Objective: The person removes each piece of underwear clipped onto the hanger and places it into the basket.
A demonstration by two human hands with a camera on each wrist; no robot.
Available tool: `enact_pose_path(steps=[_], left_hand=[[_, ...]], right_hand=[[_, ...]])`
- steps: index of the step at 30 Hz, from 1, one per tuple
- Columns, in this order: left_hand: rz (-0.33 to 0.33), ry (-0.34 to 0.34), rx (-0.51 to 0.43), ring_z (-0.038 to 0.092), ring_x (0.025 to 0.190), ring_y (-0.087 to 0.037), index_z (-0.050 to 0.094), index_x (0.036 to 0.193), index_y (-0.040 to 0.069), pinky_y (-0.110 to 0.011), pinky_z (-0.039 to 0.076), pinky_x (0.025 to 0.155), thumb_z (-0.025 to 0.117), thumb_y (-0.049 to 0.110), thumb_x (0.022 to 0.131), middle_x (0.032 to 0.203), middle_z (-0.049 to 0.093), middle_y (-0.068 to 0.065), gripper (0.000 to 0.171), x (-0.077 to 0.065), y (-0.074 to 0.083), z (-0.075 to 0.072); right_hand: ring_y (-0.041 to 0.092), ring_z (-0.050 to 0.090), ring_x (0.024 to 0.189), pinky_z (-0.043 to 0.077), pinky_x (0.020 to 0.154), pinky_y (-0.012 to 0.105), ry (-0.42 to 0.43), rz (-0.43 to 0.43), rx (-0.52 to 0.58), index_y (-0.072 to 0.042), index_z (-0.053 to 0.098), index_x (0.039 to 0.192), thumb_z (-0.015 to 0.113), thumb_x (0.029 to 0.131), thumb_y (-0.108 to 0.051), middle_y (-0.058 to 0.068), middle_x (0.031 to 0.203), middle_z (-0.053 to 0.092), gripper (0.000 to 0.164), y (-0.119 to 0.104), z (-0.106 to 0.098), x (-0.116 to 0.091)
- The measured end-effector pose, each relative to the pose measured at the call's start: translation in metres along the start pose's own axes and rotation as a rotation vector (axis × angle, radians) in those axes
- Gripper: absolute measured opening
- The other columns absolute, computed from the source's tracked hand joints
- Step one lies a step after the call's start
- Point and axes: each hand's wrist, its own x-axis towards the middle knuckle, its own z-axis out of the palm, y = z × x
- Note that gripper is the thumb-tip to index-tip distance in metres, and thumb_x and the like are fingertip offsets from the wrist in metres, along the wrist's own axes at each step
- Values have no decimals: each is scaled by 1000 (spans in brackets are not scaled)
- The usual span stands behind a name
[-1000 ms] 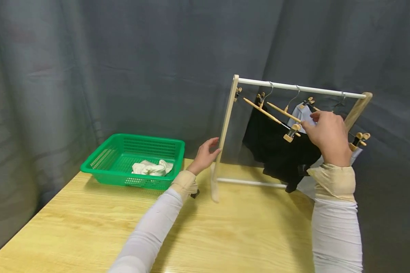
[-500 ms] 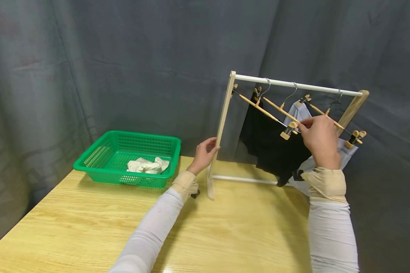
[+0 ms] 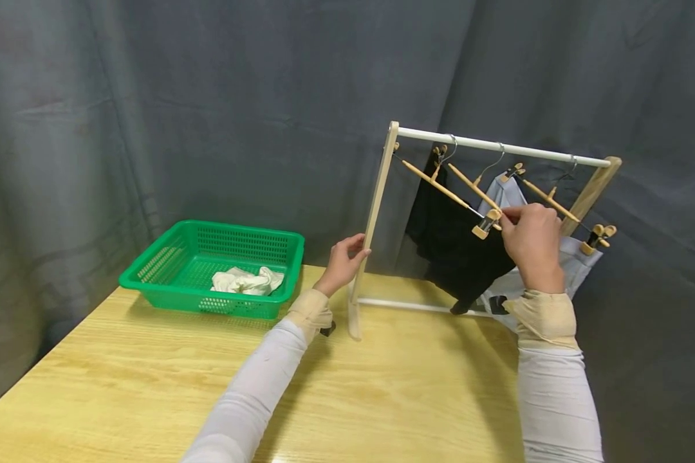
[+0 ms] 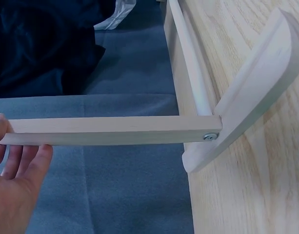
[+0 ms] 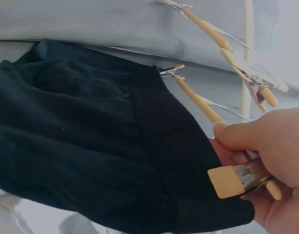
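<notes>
In the head view, my left hand [image 3: 343, 263] holds the left wooden post [image 3: 376, 193] of a small clothes rack, thumb and fingers on opposite sides. The left wrist view shows those fingers against the post [image 4: 105, 130]. My right hand [image 3: 533, 238] pinches the bar of the middle clip hanger [image 3: 469, 181] close to its near end. From that hanger hangs a black garment [image 3: 454, 241]; the right wrist view shows its waistband [image 5: 164, 136] gripped by a wooden clip [image 5: 226, 182] beside my fingers. The left hanger [image 3: 431, 180] carries no garment that I can see.
A light grey garment [image 3: 576, 257] hangs from the right hanger [image 3: 550, 196]. On the table's left stands a green basket [image 3: 208, 296] with a crumpled white cloth [image 3: 246, 281] inside. The rack's white top rail [image 3: 533, 149] bears the hangers. A grey curtain [image 3: 266, 128] closes off the back.
My right hand has come left and down from above the hangers and now pinches the middle one. The black garment has swung left. My left hand has closed on the post.
</notes>
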Motion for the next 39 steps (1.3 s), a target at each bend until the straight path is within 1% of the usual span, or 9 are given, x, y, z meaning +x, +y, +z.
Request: enact_pose_path(steps=[4, 11, 16, 21, 24, 29, 32, 35, 39], left_hand=[[4, -14, 33, 68, 106, -34, 62, 134, -6, -38, 58, 93, 68, 6, 97, 115, 69, -23, 39, 1, 0, -2], [1, -17, 25, 67, 108, -36, 61, 133, -7, -44, 57, 96, 68, 5, 97, 116, 68, -25, 39, 3, 2, -3], [-9, -23, 37, 68, 109, -35, 61, 133, -8, -40, 57, 97, 68, 6, 98, 117, 69, -24, 39, 2, 0, -2], [-15, -24, 26, 67, 110, -36, 60, 133, -9, -45, 56, 98, 68, 3, 97, 117, 68, -25, 39, 1, -1, -3], [-17, -29, 24, 67, 111, -37, 60, 134, -9, -45, 55, 99, 68, 3, 97, 118, 68, -25, 39, 1, 0, -4], [-29, -36, 49, 68, 112, -35, 59, 136, -7, -41, 55, 99, 68, 6, 97, 120, 68, -24, 42, 4, 2, -5], [-38, -41, 55, 68, 113, -35, 58, 138, -6, -40, 55, 99, 68, 7, 98, 122, 68, -23, 43, 4, 3, -6], [-43, -55, 50, 67, 115, -36, 57, 140, -5, -41, 55, 100, 68, 8, 98, 124, 67, -23, 45, 4, 2, -6], [-55, -81, 65, 65, 118, -35, 54, 143, -3, -41, 54, 101, 66, 11, 100, 128, 66, -22, 47, 4, 1, -6]], right_hand=[[55, 65, 86, 46, 73, 62, 29, -18, 1, 9, 76, 105, 63, 96, -5, 30, 91, 72, 21, 0, 2, 0], [53, 66, 84, 44, 73, 61, 74, -31, 5, 8, 77, 104, 64, 96, -3, 30, 90, 73, 19, -1, 1, 1], [50, 68, 84, 43, 78, 60, 79, -10, 15, 9, 76, 105, 65, 96, -3, 30, 90, 73, 19, -1, -1, -1], [52, 66, 85, 43, 77, 60, 85, -1, 9, 10, 76, 105, 65, 97, -5, 30, 89, 72, 19, -4, -6, -7], [54, 64, 87, 43, 77, 61, 81, 29, -13, 8, 76, 106, 65, 98, -7, 30, 90, 72, 21, -6, -10, -12], [54, 63, 92, 41, 79, 61, 71, 89, -23, 5, 76, 109, 64, 100, -12, 29, 93, 73, 23, -8, -14, -23], [52, 64, 90, 41, 78, 59, 69, 107, -5, 7, 76, 108, 64, 100, -11, 29, 93, 73, 23, -4, -11, -34], [52, 66, 90, 43, 78, 59, 97, 125, 25, 8, 76, 106, 66, 98, -9, 29, 93, 73, 22, 1, -5, -46], [51, 67, 90, 45, 79, 61, 124, 180, 48, 6, 77, 106, 68, 98, -11, 28, 93, 73, 21, 5, 3, -64]])
